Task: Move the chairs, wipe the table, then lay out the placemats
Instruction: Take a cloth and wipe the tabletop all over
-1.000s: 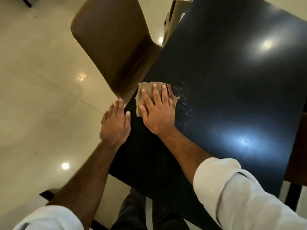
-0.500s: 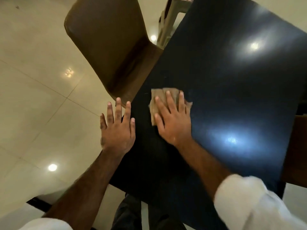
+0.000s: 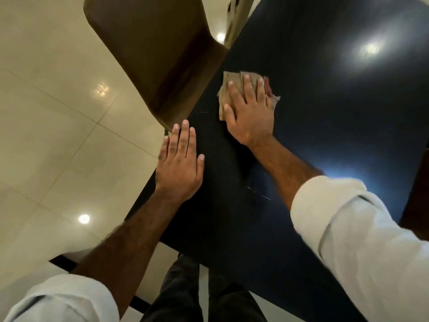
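Note:
A glossy black table [image 3: 325,101] fills the right of the head view. My right hand [image 3: 250,112] lies flat on a folded beige cloth [image 3: 226,89], pressing it against the tabletop near the left edge. The cloth shows a bit of red at its right side. My left hand [image 3: 180,163] rests flat on the table's left edge, fingers together, holding nothing. A brown upholstered chair [image 3: 157,54] stands at the table's left side, its seat partly under the edge. No placemats are visible.
Shiny cream floor tiles [image 3: 58,112] spread to the left. Another piece of light furniture [image 3: 236,17] shows at the top beyond the chair. A dark brown chair edge [image 3: 417,194] sits at the right border. My legs [image 3: 185,293] stand by the table's near corner.
My right hand has slid the cloth first right and toward me, then farther away across the table. My left hand has moved slightly onto the table edge.

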Demonstrator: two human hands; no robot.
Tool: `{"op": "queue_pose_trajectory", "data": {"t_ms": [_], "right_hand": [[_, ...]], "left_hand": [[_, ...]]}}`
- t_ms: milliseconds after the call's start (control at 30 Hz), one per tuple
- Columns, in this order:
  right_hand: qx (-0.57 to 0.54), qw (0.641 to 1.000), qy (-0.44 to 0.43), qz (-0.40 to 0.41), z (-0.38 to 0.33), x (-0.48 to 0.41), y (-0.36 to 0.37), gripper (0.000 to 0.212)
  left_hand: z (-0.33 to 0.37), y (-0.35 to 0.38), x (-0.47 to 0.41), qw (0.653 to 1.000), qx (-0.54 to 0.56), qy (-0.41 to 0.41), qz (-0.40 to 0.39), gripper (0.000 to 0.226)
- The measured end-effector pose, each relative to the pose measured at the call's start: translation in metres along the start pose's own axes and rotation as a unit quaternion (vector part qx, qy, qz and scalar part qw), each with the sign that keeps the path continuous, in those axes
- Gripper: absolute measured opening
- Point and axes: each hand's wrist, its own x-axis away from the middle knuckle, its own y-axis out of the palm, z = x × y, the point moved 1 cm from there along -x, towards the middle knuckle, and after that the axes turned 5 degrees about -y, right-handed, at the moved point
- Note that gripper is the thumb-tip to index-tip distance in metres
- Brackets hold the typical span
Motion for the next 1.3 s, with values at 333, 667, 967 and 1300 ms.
{"op": "queue_pose_trajectory", "data": {"t_ms": [333,667,967,1300], "right_hand": [[-0.043,0.994,-0.01,-0.103,0.0,0.209,-0.006,0.074],[0.008,0.999,0.052,0.014,0.066,0.089,-0.002,0.069],[-0.041,0.99,0.064,-0.116,-0.006,0.351,0.001,0.076],[-0.045,0.994,0.092,-0.037,0.016,0.196,0.003,0.071]], "left_hand": [[0.001,-0.004,0.004,1.0,-0.004,0.008,0.023,0.079],[0.005,-0.008,0.011,1.0,0.006,0.005,0.014,0.077],[0.056,-0.001,0.066,0.992,-0.01,0.114,-0.054,0.081],[0.058,0.012,0.099,0.986,0.093,0.127,-0.051,0.07]]}}
